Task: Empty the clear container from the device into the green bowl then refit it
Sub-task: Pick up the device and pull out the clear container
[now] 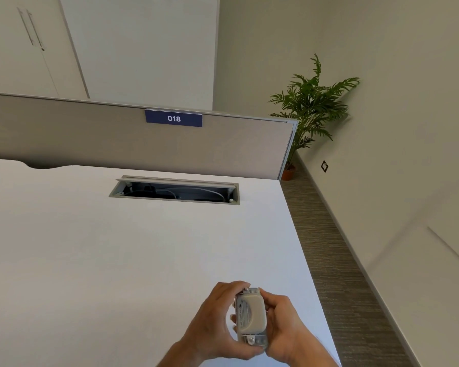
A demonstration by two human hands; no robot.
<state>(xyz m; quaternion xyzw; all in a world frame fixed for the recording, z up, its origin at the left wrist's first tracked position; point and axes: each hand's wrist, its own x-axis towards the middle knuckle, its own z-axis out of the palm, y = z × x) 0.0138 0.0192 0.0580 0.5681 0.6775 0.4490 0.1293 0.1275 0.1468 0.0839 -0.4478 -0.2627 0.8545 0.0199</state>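
A small grey device (251,317) with a rounded beige top is held upright above the white desk (117,247), near its front right corner. My left hand (214,321) wraps its left side and underside. My right hand (284,324) grips its right side. Both hands are closed on it. I cannot make out the clear container; fingers hide the device's sides. No green bowl is in view.
An open cable slot (174,192) with wires inside is cut into the desk's far side. Behind it stands a grey partition (90,139) with a blue "018" label (173,118). A potted plant (310,107) stands in the corner, and striped floor (342,274) runs along the desk's right edge.
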